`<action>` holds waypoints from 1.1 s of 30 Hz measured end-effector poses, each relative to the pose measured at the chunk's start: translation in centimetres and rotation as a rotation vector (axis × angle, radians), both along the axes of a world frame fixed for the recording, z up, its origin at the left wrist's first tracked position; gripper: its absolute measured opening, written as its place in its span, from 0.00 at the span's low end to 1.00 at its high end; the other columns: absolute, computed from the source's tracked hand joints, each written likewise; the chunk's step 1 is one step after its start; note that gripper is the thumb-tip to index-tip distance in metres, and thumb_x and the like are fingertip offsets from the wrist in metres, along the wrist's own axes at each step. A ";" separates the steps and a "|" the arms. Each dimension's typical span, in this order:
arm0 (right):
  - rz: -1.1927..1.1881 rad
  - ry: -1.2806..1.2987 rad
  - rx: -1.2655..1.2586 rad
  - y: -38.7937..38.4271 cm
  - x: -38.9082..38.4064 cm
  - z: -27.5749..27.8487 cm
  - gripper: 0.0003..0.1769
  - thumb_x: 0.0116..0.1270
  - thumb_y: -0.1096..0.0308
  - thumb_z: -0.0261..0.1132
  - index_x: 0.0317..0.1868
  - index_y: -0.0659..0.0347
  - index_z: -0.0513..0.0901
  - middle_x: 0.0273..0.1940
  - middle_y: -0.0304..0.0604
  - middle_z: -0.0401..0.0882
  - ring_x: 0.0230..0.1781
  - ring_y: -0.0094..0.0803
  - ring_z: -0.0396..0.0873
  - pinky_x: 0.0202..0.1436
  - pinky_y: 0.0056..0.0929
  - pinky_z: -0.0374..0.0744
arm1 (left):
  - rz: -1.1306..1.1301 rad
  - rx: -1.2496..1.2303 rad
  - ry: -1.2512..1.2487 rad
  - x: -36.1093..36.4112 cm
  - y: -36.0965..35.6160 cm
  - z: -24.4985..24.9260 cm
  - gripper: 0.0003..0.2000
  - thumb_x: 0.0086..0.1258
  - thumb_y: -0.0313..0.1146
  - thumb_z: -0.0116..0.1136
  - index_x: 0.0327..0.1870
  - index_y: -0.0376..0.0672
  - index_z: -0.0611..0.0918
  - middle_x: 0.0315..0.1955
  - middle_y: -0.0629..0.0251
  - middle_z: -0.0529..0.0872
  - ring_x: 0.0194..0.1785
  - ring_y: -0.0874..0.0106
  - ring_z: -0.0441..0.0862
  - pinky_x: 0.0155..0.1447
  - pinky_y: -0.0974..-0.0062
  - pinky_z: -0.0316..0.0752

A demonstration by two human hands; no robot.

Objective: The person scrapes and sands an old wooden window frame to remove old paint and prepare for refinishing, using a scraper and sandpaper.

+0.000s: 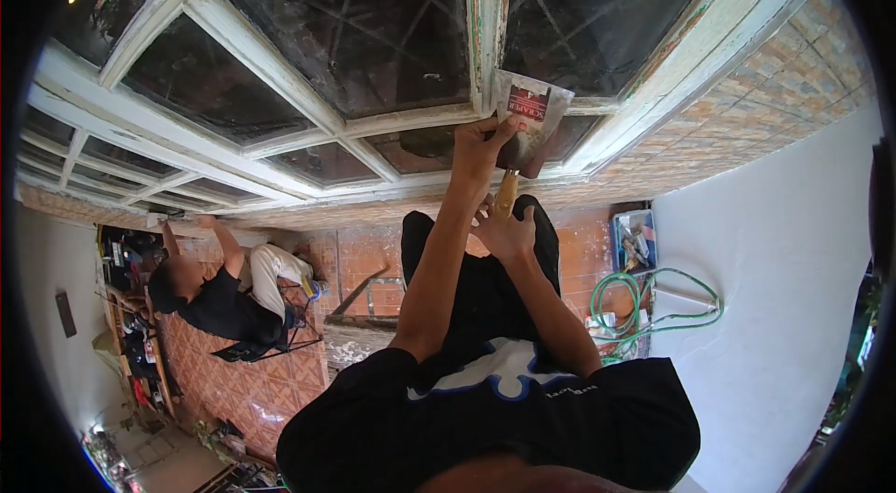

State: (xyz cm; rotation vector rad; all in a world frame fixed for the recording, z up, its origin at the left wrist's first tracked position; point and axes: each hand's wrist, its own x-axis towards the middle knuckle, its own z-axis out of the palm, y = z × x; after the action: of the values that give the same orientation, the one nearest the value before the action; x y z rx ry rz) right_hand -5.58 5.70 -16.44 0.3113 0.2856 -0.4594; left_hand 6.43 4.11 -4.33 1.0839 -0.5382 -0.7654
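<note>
Scraper [534, 136] at upper centre of frame, left grip [481, 149] clamped on blade [541, 115], right grip [509, 232] closed round handle [505, 196].

A domestic setting, probably a porch or tiled room of a house, as indicated by the multi-paned windows in worn white wooden frames [485, 17], the stone-patterned wall [747, 87] below them and the reddish patterned tile floor [257, 390]. A plain pale wall [765, 222], a coiled green hose [653, 331] and a blue crate [616, 246] of odds and ends further suggest a household. Flaking paint on the frames and pale specks on the tiles mark an area under repair.
</note>
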 end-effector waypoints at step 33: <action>-0.063 -0.018 0.239 0.6 -0.1 4.4 0.39 0.71 0.31 0.31 0.58 0.56 0.70 0.51 0.44 0.72 0.61 0.41 0.66 0.67 0.56 0.58 | -0.007 -0.021 0.092 0.2 -0.1 0.4 0.11 0.64 0.37 0.68 0.34 0.38 0.87 0.33 0.69 0.87 0.40 0.81 0.78 0.51 0.79 0.67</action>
State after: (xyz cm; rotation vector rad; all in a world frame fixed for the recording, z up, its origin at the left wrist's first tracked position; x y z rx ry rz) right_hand -5.65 6.33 -12.08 0.5588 0.3142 -0.4852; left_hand 6.68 4.03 -3.96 1.0223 -0.4713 -0.8105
